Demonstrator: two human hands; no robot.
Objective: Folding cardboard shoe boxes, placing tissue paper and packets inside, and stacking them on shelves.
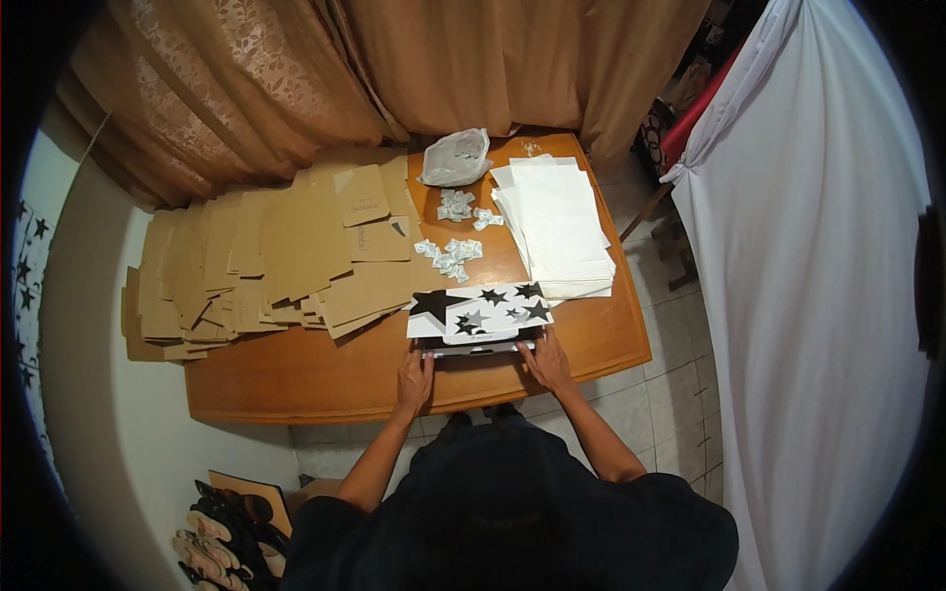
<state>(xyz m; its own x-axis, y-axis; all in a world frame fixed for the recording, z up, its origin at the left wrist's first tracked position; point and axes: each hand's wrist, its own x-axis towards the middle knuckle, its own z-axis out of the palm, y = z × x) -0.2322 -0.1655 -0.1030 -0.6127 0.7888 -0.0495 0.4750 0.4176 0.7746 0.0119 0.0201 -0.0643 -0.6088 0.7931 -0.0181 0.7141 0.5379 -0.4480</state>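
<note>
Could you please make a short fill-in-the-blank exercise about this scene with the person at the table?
1. Both hands, left hand and right hand, rest on a white box printed with black ____.
2. The flat brown cardboard pieces lie to the person's ____.
3. The stack of white paper sheets lies on the ____ wooden table.

Missing words: stars; left; orange-brown

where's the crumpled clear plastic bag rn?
Head view: the crumpled clear plastic bag lies at the far edge of the wooden table, between the brown cardboard sheets on the left and the white paper stack on the right.
</note>
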